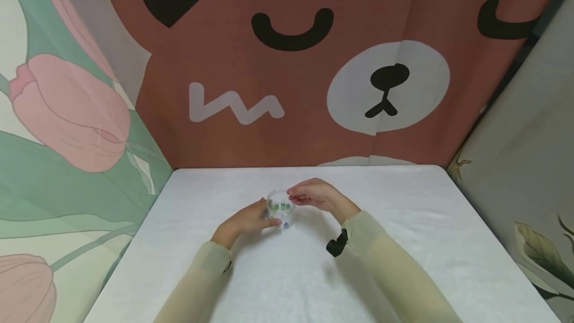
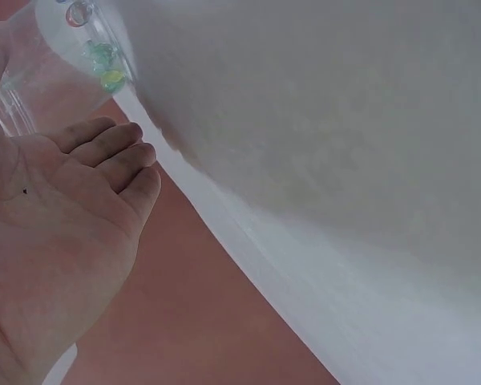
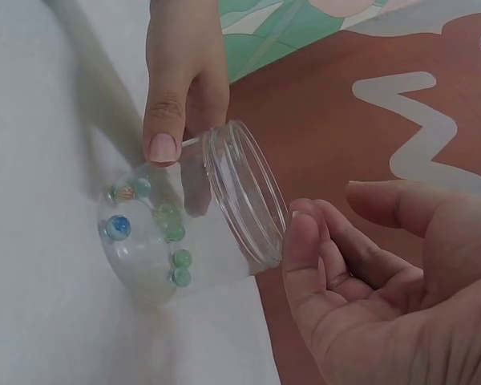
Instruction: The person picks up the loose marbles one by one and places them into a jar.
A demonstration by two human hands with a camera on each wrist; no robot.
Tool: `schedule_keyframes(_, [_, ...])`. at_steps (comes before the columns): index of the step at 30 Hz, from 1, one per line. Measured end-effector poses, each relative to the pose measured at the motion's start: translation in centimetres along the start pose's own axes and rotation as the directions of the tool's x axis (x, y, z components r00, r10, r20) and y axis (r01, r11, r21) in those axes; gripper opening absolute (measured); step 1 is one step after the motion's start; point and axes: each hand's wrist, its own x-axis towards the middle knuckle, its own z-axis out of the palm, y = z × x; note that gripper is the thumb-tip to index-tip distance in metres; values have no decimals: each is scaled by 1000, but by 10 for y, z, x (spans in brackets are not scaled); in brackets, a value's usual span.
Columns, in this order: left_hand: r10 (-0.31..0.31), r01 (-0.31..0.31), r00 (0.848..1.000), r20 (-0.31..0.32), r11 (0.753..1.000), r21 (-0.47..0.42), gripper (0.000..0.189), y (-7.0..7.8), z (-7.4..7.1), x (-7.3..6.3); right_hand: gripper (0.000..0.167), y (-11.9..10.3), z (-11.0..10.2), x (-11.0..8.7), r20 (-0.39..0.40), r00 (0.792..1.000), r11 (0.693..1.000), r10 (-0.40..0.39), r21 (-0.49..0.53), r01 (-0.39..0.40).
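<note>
Head view: a person's left hand (image 1: 248, 217) and right hand (image 1: 316, 195) work at a transparent jar (image 1: 282, 215), which stands on its base on a white tablecloth (image 1: 269, 283), toward the far side and between the 2 arms. Its mouth faces up, with no lid on it.

The left hand grips the jar from the side: in the right wrist view, its thumb lies against the near wall and its fingers reach behind. The left wrist view shows 4 fingers side by side, close together.

The right hand is at the jar's rim, its fingers bent and the thumb spread away from them; the fingertips are at or just beside the threaded edge. Nothing can be seen pinched there.

Low in the jar lie a blue marble (image 3: 119, 228), an orange-tinted marble (image 3: 125, 192) and several green marbles (image 3: 173, 231); reflections in the wall make an exact count uncertain.

A black device (image 1: 337, 243) sits at the cuff of the right sleeve (image 1: 390, 258). Behind the table hangs a bear-print curtain (image 1: 305, 79), and to the left a tulip-print curtain (image 1: 71, 113).
</note>
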Motion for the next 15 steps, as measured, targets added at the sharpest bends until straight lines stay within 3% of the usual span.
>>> schedule_keyframes(4, [-16,16,1000,4,1000,-1,100,0,3,-1,28,2,0,-2,7,1000,999,18,-38,-18])
schedule_keyframes(8, [-29,29,999,13,999,27,103,1,4,-1,31,2,-2,-8,41,999,984,-28,-174,35])
schedule_keyframes(15, [-32,31,999,10,999,37,103,3,0,-1,35,-6,-8,-26,98,986,856,-137,-490,168])
